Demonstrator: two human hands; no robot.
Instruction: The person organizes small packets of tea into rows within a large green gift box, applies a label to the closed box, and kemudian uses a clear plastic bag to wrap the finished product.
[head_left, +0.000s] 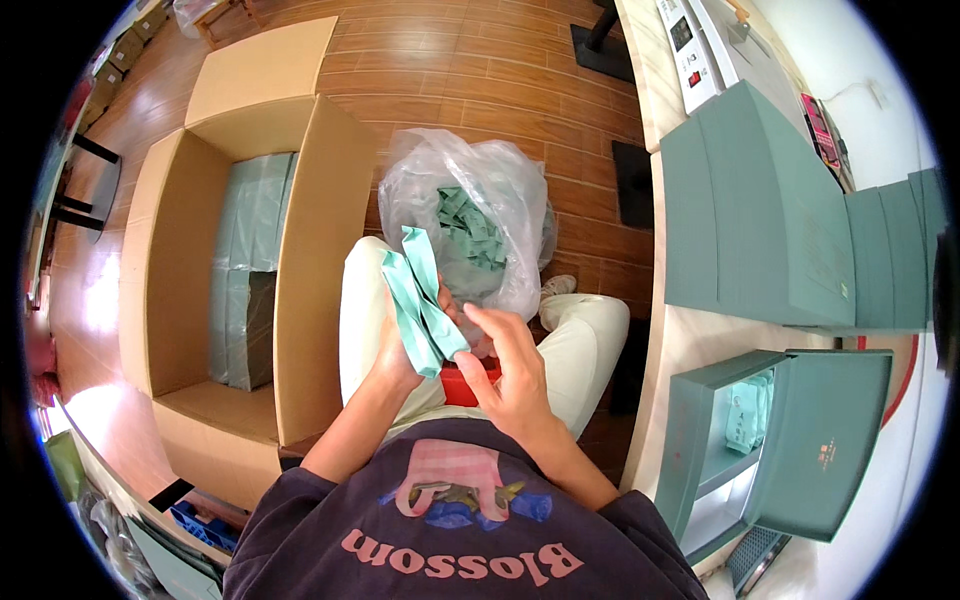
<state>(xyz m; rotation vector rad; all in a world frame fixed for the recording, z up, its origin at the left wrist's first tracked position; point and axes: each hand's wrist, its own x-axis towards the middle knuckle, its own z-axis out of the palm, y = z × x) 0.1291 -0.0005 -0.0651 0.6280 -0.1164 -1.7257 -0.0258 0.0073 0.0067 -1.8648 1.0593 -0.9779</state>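
Several slim mint-green packets (422, 310) lie side by side in my left hand (397, 352), above my lap. The fingers of that hand are closed round them from behind and partly hidden. My right hand (518, 378) is beside the packets' lower right end. Its thumb reaches the edge of the packets, while the index finger stands apart from the thumb. Beyond my hands, a clear plastic bag (405, 180) stands open on the floor between my legs, with many loose green packets (470, 228) of the same kind inside.
On my left an open cardboard carton (325, 260) holds green boxes (245, 235) wrapped in plastic. The table (650, 360) on my right bears stacked green boxes (750, 220) and an open green gift box (825, 440) with packets in it. A white machine (695, 50) stands farther back.
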